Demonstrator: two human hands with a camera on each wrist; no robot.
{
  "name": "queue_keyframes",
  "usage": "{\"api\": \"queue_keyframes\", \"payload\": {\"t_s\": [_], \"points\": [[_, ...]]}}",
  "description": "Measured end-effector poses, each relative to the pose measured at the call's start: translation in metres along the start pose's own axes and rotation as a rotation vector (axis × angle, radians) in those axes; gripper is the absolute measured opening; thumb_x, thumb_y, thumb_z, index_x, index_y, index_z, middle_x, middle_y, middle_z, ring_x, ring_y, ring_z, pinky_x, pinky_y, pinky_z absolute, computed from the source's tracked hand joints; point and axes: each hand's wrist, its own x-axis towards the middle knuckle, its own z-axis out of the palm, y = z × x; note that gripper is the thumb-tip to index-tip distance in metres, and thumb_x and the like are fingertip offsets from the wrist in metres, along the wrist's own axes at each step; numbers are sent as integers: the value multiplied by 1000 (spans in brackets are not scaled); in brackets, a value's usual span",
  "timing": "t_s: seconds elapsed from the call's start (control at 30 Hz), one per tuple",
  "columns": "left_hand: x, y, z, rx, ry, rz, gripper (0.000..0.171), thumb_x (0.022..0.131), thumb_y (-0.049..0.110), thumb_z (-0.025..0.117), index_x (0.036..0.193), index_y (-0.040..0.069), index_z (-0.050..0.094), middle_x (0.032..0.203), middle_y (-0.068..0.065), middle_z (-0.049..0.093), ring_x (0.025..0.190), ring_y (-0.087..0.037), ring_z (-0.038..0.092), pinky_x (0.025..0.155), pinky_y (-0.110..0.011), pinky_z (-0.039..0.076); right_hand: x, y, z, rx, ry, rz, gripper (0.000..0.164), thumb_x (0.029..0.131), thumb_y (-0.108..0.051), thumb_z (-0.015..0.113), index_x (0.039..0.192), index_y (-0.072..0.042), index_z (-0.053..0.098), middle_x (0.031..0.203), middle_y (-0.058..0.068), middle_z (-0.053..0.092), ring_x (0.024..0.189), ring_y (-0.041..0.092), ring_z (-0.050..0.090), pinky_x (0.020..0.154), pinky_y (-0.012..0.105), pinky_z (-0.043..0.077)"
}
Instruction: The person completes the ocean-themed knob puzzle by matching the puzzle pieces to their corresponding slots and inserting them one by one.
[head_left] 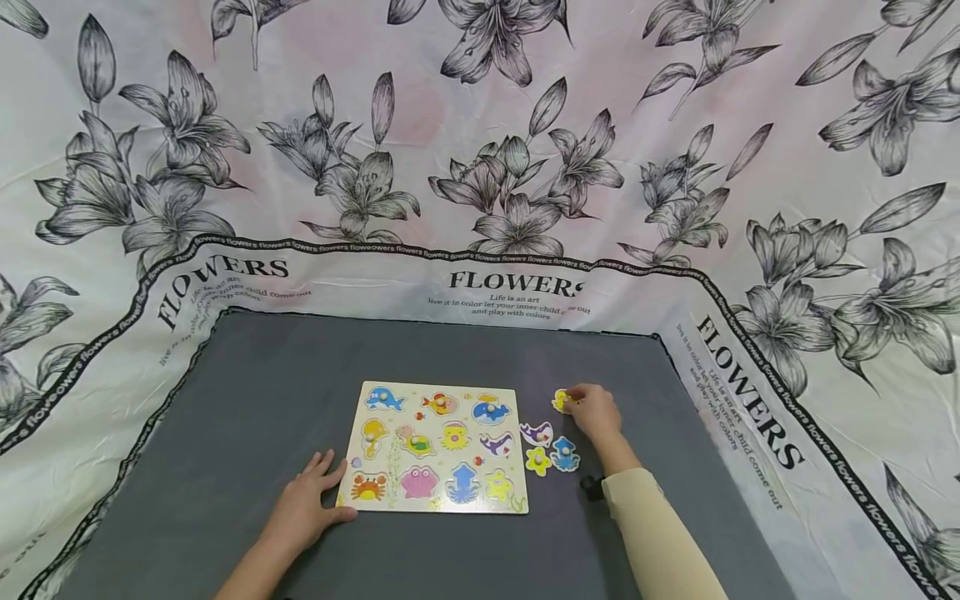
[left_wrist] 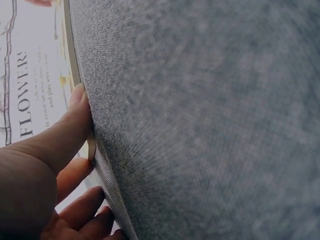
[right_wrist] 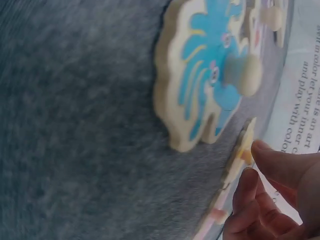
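The left hand (head_left: 303,498) rests at the lower left corner of a wooden peg-puzzle board (head_left: 392,392) with sea-animal shapes. Its thumb (left_wrist: 75,115) lies along the near edge, the other fingers spread by the left edge. Off the board's right side, the right hand (head_left: 594,408) pinches the small knob of a yellow puzzle piece (head_left: 559,401) between thumb and index finger; this piece lies on the cloth, partly covered by the fingers. A pink piece (right_wrist: 212,220) lies beside it in the right wrist view.
Between the board and the right forearm lie a purple-and-white whale piece (head_left: 536,433), a yellow star piece (head_left: 537,461) and a blue squid piece (head_left: 565,455), each knobbed. The grey cloth (head_left: 300,383) has a flower-printed border (head_left: 510,292).
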Motion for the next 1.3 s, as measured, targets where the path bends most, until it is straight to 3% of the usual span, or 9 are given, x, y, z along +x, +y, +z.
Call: {"api": "queue_keyframes", "payload": {"t_s": [0.27, 0.67, 0.87, 1.3], "points": [[0, -2, -4, -5, -11, -8, 91, 70, 41, 89, 146, 6, 53, 161, -22, 32, 150, -47, 24, 110, -71, 31, 6, 4, 10, 17, 13, -54, 26, 93, -15, 73, 115, -4, 75, 108, 15, 73, 96, 32, 66, 81, 48, 54], [0, -2, -4, -3, -4, -6, 91, 70, 39, 89, 146, 5, 53, 160, -22, 33, 150, -46, 24, 112, -70, 30, 9, -2, 11, 43, 14, -80, 21, 95, -14, 70, 111, -1, 76, 106, 16, 73, 92, 30, 68, 78, 46, 57], [0, -3, -3, 0, -6, -7, 91, 70, 39, 89, 146, 5, 53, 160, -22, 34, 150, -46, 25, 111, -70, 31, -2, -20, 4, 75, -1, -108, 16, 94, -14, 72, 104, -3, 78, 98, 13, 76, 83, 24, 71, 71, 42, 59], [0, -4, -3, -5, -4, -10, 91, 70, 40, 89, 146, 6, 53, 160, -22, 34, 150, -45, 25, 112, -70, 31, -40, -73, 5, 144, -82, -267, 11, 90, -14, 76, 97, -6, 79, 87, 6, 76, 74, 16, 67, 67, 33, 60]]}}
